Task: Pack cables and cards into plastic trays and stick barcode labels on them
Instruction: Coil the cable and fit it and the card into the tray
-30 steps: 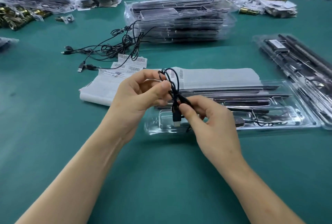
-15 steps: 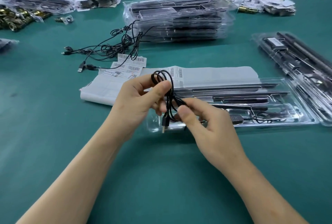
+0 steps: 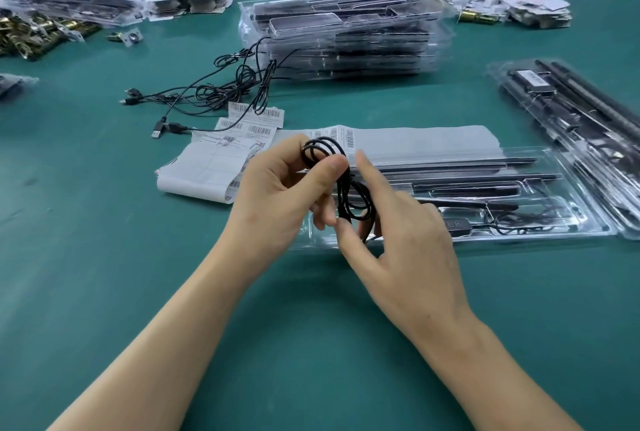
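Note:
A coiled black cable [image 3: 346, 185] is held above the left end of a clear plastic tray [image 3: 588, 219] lying on the green table. My left hand [image 3: 280, 195] pinches the top of the coil between thumb and fingers. My right hand [image 3: 405, 233] grips the lower loops, index finger stretched upward beside the coil. The tray holds dark rods and a small black controller [image 3: 457, 224] with its wire. Sheets of barcode labels [image 3: 214, 167] lie just behind my hands.
A tall stack of filled clear trays [image 3: 346, 36] stands at the back centre. Loose black USB cables [image 3: 214, 91] sprawl to its left. More trays [image 3: 571, 126] lie at the right edge. Piles of packets and brass parts [image 3: 31, 32] line the far side.
The cable has been wound into a tighter coil and its plug end no longer hangs below. My right index finger has lifted and straightened. Both hands stay above the tray's left end.

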`<state>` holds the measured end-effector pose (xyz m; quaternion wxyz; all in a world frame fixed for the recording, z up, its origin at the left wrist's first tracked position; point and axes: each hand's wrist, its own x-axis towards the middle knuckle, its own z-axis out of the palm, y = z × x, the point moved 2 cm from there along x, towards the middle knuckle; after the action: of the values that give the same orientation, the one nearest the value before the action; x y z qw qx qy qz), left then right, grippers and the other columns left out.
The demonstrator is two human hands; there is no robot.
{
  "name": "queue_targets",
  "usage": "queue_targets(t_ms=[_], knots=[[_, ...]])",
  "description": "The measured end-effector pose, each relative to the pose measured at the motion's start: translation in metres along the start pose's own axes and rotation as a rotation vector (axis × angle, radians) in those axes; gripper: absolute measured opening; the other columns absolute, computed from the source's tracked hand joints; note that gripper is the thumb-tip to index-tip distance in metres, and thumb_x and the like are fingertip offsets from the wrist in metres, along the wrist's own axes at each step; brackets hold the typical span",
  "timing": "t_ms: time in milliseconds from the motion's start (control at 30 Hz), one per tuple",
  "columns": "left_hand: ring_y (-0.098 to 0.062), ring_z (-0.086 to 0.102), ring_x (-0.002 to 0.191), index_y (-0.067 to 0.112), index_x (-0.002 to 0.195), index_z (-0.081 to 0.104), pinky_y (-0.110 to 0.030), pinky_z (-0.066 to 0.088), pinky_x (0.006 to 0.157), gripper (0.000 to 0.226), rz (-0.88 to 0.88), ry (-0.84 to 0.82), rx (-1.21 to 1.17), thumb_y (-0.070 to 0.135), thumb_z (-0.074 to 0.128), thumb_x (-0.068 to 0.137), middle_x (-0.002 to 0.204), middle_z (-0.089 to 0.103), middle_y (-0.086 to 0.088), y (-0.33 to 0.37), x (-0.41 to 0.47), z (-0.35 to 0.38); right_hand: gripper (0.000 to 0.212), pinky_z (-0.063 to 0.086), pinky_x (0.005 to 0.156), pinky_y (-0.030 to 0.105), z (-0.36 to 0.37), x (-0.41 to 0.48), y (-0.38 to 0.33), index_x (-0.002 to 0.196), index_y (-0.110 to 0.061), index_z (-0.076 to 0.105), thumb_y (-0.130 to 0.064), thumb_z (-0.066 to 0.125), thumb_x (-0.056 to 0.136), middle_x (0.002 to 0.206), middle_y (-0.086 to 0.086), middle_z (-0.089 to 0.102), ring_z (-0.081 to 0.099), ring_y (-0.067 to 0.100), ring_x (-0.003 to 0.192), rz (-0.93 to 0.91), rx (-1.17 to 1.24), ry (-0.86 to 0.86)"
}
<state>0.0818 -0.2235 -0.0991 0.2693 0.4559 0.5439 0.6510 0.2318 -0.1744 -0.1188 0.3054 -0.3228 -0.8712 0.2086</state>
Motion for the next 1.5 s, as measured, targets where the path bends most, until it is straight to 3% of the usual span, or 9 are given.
queue_targets(t_ms=[167, 333, 500, 633, 767, 1000, 1200, 1333, 1500], knots=[[-0.017, 0.056, 0.043, 0.019, 0.077, 0.058, -0.025, 0.045, 0.046, 0.021, -0.017, 0.003, -0.006, 0.014, 0.064, 0.096, 0.062, 0.056, 0.001, -0.002, 0.0, 0.001, 0.032, 0.044, 0.08, 0.043, -0.001, 0.001, 0.0, 0.127, -0.02, 0.065, -0.029, 0.055, 0.099, 0.079, -0.01, 0.057, 0.05, 0.017, 0.077, -0.05, -0.041, 0.046], [-0.018, 0.056, 0.043, 0.014, 0.079, 0.056, -0.024, 0.045, 0.048, 0.019, -0.014, -0.018, 0.017, 0.014, 0.064, 0.096, 0.063, 0.055, 0.005, -0.004, -0.001, 0.003, 0.014, 0.042, 0.074, 0.043, -0.002, 0.0, 0.002, 0.105, -0.019, 0.068, -0.02, 0.057, 0.096, 0.073, -0.013, 0.047, 0.046, 0.018, 0.072, -0.066, -0.038, 0.075], [-0.019, 0.056, 0.045, 0.02, 0.079, 0.06, -0.023, 0.047, 0.05, 0.02, -0.009, -0.034, 0.014, 0.019, 0.066, 0.098, 0.066, 0.058, 0.003, -0.005, -0.001, 0.001, 0.012, 0.041, 0.073, 0.041, -0.001, -0.001, 0.001, 0.103, -0.019, 0.066, -0.023, 0.056, 0.097, 0.073, -0.014, 0.045, 0.044, 0.016, 0.071, -0.086, -0.042, 0.071], [-0.015, 0.051, 0.042, 0.025, 0.075, 0.06, -0.022, 0.042, 0.048, 0.02, -0.015, -0.03, -0.002, 0.03, 0.066, 0.093, 0.062, 0.052, 0.0, -0.006, -0.002, 0.002, 0.022, 0.038, 0.07, 0.037, 0.0, -0.001, 0.0, 0.104, -0.018, 0.066, -0.038, 0.058, 0.1, 0.077, -0.017, 0.04, 0.043, 0.015, 0.072, -0.108, -0.022, 0.074], [-0.012, 0.038, 0.041, 0.019, 0.076, 0.055, -0.017, 0.034, 0.045, 0.025, -0.05, -0.03, 0.032, 0.032, 0.066, 0.094, 0.061, 0.048, 0.005, -0.009, -0.001, -0.001, 0.019, 0.04, 0.07, 0.039, 0.001, -0.001, 0.002, 0.102, -0.015, 0.066, -0.033, 0.059, 0.101, 0.074, -0.01, 0.052, 0.043, 0.016, 0.07, -0.116, -0.048, 0.093], [-0.01, 0.049, 0.051, 0.025, 0.09, 0.079, -0.019, 0.044, 0.053, 0.008, -0.055, -0.179, 0.126, 0.024, 0.08, 0.082, 0.066, 0.067, 0.007, -0.006, 0.003, -0.015, 0.012, 0.042, 0.071, 0.041, 0.001, -0.002, 0.001, 0.098, -0.016, 0.066, -0.026, 0.06, 0.1, 0.075, -0.01, 0.054, 0.049, 0.018, 0.071, -0.152, -0.066, 0.076], [-0.011, 0.059, 0.057, 0.017, 0.089, 0.08, -0.022, 0.05, 0.058, 0.01, -0.074, -0.292, 0.111, 0.017, 0.08, 0.08, 0.074, 0.075, 0.002, -0.003, 0.002, -0.02, 0.01, 0.045, 0.07, 0.044, -0.002, -0.003, 0.005, 0.098, -0.016, 0.067, -0.025, 0.064, 0.1, 0.076, -0.008, 0.058, 0.049, 0.019, 0.071, -0.18, -0.077, 0.053], [-0.015, 0.072, 0.089, 0.018, 0.096, 0.08, -0.024, 0.055, 0.073, 0.015, -0.001, -0.314, 0.247, 0.022, 0.084, 0.083, 0.094, 0.077, 0.001, 0.0, 0.002, -0.024, 0.013, 0.046, 0.07, 0.044, -0.004, -0.004, 0.005, 0.1, -0.015, 0.07, -0.027, 0.064, 0.1, 0.079, -0.006, 0.062, 0.052, 0.021, 0.074, -0.199, -0.073, 0.053], [-0.012, 0.075, 0.087, 0.011, 0.095, 0.079, -0.019, 0.056, 0.081, 0.013, 0.019, -0.35, 0.219, 0.016, 0.078, 0.083, 0.09, 0.08, 0.001, 0.004, 0.001, -0.023, 0.02, 0.047, 0.071, 0.045, -0.006, -0.003, 0.003, 0.096, -0.013, 0.07, -0.032, 0.063, 0.098, 0.077, -0.004, 0.063, 0.053, 0.022, 0.073, -0.227, -0.109, 0.048]])
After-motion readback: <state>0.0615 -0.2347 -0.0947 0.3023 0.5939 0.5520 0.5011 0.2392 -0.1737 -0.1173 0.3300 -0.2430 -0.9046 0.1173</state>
